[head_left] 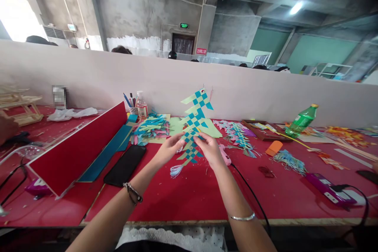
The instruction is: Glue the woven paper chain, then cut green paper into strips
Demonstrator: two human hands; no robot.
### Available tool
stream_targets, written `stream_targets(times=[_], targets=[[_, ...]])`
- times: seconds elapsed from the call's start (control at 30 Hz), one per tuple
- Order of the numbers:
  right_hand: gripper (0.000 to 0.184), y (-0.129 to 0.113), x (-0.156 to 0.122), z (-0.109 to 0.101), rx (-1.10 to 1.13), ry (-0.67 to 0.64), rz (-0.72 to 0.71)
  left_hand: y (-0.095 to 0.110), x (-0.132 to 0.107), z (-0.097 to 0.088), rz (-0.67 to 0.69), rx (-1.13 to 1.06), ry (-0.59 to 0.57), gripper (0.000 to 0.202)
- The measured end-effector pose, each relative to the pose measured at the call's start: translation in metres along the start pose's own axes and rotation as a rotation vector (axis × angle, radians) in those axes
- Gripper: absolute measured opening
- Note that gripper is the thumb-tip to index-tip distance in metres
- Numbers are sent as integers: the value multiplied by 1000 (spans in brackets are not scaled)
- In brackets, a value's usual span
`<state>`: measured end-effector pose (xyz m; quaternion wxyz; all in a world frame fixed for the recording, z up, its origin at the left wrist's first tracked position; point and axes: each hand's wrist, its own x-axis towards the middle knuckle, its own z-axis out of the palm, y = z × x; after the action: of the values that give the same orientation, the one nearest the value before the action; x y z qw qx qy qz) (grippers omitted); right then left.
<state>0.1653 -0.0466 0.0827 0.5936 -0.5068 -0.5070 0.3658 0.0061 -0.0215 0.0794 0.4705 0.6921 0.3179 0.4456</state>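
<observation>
In the middle of the frame, I hold one woven paper piece [195, 119], blue and pale green, above the red surface [165, 201]. The fingers of my left hand [169, 149] are closed on its left edge, and those of my right hand [211, 150] pinch its right side. Left of centre lies a black phone [125, 165].

— What lies near the back edge of the bench [177, 204]?
— A paper pile [153, 126]; farther right, a bottle [303, 121] beside a tray [265, 134].
— And nearer the front edge?
— The phone [125, 165], right of the divider [79, 147]; farther right, a power strip [321, 187].
</observation>
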Motion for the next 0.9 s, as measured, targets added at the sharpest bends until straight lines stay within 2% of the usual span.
stream_targets(times=[0.1,0.23,0.43,0.57,0.73,0.9], targets=[[38,0,6,-2,-9,28,-28,-14,-7,7,-44,-45,-103,55],[41,-5,13,-7,-2,47,-71,-26,-15,17,-82,-69,-179,45],[37,-17,15,-19,19,107,-130,-32,-23,28,-119,-75,-252,43],[35,-22,12,-35,23,134,-146,-34,-25,31,-132,-50,-289,45],[38,-29,14,-74,33,259,-162,-42,-27,25,-159,31,-283,45],[34,-33,24,-136,51,417,-169,-55,-30,11,-191,157,-273,42]])
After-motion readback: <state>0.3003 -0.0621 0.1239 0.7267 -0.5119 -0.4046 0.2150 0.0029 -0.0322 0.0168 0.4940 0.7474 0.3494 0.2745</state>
